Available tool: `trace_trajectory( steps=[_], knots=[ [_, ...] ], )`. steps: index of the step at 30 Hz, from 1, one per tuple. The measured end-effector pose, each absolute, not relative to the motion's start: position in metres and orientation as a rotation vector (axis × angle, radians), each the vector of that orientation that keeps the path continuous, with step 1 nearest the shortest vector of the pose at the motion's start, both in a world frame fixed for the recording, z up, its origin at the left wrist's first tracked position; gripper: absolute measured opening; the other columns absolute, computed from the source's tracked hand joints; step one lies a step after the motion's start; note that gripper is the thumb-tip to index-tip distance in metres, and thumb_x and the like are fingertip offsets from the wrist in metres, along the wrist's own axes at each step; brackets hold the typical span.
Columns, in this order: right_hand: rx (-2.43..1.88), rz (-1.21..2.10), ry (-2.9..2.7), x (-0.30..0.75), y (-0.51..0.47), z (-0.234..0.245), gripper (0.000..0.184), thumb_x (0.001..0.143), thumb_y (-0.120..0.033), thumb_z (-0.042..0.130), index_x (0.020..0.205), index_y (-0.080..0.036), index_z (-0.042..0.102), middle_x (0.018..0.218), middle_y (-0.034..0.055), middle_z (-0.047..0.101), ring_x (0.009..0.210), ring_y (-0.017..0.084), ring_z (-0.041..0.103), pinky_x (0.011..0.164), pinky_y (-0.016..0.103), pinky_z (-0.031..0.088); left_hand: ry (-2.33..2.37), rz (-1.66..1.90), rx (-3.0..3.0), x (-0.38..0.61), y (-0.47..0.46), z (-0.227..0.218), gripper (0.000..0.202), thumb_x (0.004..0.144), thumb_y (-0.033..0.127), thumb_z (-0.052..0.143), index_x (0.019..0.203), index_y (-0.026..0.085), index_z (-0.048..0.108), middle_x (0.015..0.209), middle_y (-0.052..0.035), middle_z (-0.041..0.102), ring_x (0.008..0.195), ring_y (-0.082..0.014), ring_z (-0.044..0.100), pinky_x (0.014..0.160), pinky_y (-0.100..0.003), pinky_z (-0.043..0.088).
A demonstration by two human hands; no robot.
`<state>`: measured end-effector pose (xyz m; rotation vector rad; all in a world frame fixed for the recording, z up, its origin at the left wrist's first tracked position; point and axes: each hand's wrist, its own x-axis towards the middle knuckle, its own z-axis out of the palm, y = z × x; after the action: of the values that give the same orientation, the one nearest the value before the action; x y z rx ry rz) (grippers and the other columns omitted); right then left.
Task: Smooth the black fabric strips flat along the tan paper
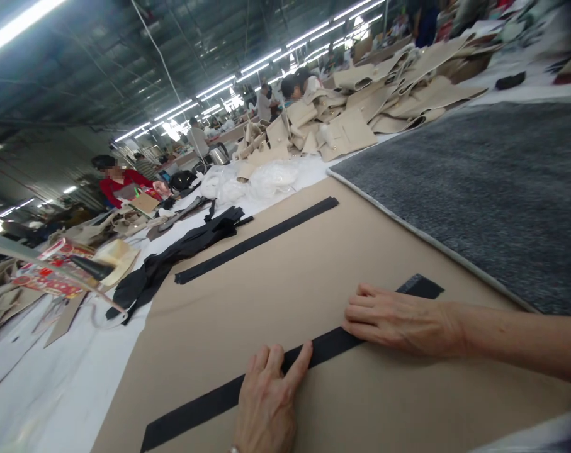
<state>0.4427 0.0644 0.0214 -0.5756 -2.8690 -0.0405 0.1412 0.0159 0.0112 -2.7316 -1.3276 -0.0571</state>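
Note:
A long black strip lies flat across a beige sheet. My left hand presses on the strip near its middle, thumb and fingers apart. Farther right along the same strip rests my right hand, palm down, fingers laid on it and covering part of it. The strip's right end shows beyond my right hand. Neither hand grips anything that I can see. A second black strip lies on the beige sheet farther away, roughly parallel to the first.
A dark grey felt-like sheet overlaps the right side. Crumpled black strips lie beyond the left edge, near a metal arm. Beige cut pieces and clear plastic are piled behind. A person in red is at the far left.

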Motion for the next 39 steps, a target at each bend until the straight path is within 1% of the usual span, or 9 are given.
trace_trajectory(
  steps=[5,7,9,13,16,20,25,30,39],
  knots=[
    [-0.61,-0.025,-2.833,0.462,0.062,0.023,0.021,0.094,-0.005,0.04,0.103,-0.014,0.058,0.088,0.0056,0.054,0.077,0.019,0.048,0.076,0.036,0.033,-1.306,-0.126,-2.726,0.139,0.017,0.014,0.08,0.076,-0.006,0.041,0.143,0.038,0.04,0.087,-0.0033,0.05,0.08,-0.0188,0.05,0.073,-0.029,0.044],
    [-0.618,-0.021,-2.841,0.467,0.062,0.023,0.021,0.094,-0.005,0.04,0.104,-0.013,0.057,0.089,0.0059,0.054,0.08,0.02,0.049,0.078,0.036,0.033,-1.399,-0.166,-2.732,0.147,0.017,0.02,0.074,0.076,-0.007,0.039,0.133,0.036,0.053,0.087,-0.0035,0.05,0.08,-0.0176,0.051,0.073,-0.029,0.046],
    [-0.624,-0.021,-2.842,0.468,0.061,0.022,0.02,0.094,-0.006,0.041,0.103,-0.013,0.057,0.089,0.0058,0.054,0.081,0.02,0.048,0.079,0.036,0.033,-1.459,-0.272,-2.782,0.165,0.019,0.026,0.065,0.077,-0.007,0.036,0.125,0.03,0.06,0.095,-0.0052,0.053,0.084,-0.0177,0.054,0.076,-0.029,0.048],
    [-0.661,-0.064,-2.847,0.466,0.059,0.021,0.015,0.095,-0.007,0.043,0.095,-0.014,0.056,0.088,0.0045,0.053,0.08,0.019,0.047,0.078,0.036,0.033,-1.393,-0.5,-3.018,0.22,0.025,0.031,0.056,0.079,-0.005,0.034,0.125,0.018,0.056,0.111,-0.0092,0.058,0.099,-0.0195,0.055,0.089,-0.032,0.049],
    [-0.693,-0.092,-2.864,0.465,0.057,0.02,0.014,0.097,-0.01,0.043,0.09,-0.015,0.054,0.089,0.0038,0.053,0.08,0.019,0.046,0.077,0.036,0.032,-1.425,-0.451,-3.088,0.25,0.029,0.024,0.05,0.079,-0.005,0.035,0.117,0.015,0.059,0.105,-0.0089,0.061,0.098,-0.0215,0.055,0.091,-0.034,0.049],
    [-0.68,-0.137,-2.873,0.469,0.058,0.02,0.015,0.098,-0.011,0.043,0.089,-0.015,0.055,0.089,0.0033,0.053,0.081,0.018,0.046,0.078,0.035,0.033,-1.397,-0.365,-3.067,0.254,0.031,0.015,0.048,0.081,-0.004,0.036,0.12,0.013,0.058,0.1,-0.0095,0.061,0.094,-0.0236,0.054,0.087,-0.038,0.049],
    [-0.694,-0.213,-2.863,0.486,0.057,0.023,0.015,0.096,-0.01,0.046,0.085,-0.015,0.056,0.086,0.0036,0.052,0.081,0.018,0.046,0.076,0.035,0.032,-1.33,-0.346,-3.031,0.249,0.03,0.012,0.049,0.084,-0.003,0.035,0.123,0.014,0.058,0.096,-0.0089,0.06,0.091,-0.0229,0.054,0.083,-0.034,0.049],
    [-0.691,-0.253,-2.887,0.5,0.056,0.026,0.012,0.094,-0.011,0.047,0.088,-0.016,0.056,0.086,0.0038,0.052,0.08,0.019,0.046,0.078,0.035,0.033,-1.286,-0.257,-3.001,0.256,0.031,0.012,0.054,0.084,0.0,0.038,0.133,0.016,0.054,0.097,-0.009,0.058,0.09,-0.0241,0.053,0.08,-0.035,0.048],
    [-0.716,-0.268,-2.903,0.519,0.053,0.029,0.017,0.095,-0.01,0.041,0.088,-0.016,0.056,0.086,0.005,0.052,0.081,0.019,0.047,0.079,0.035,0.033,-1.253,-0.11,-2.918,0.268,0.033,0.018,0.066,0.08,-0.004,0.038,0.14,0.024,0.048,0.094,-0.0084,0.055,0.086,-0.0249,0.051,0.078,-0.038,0.045]
  ],
)
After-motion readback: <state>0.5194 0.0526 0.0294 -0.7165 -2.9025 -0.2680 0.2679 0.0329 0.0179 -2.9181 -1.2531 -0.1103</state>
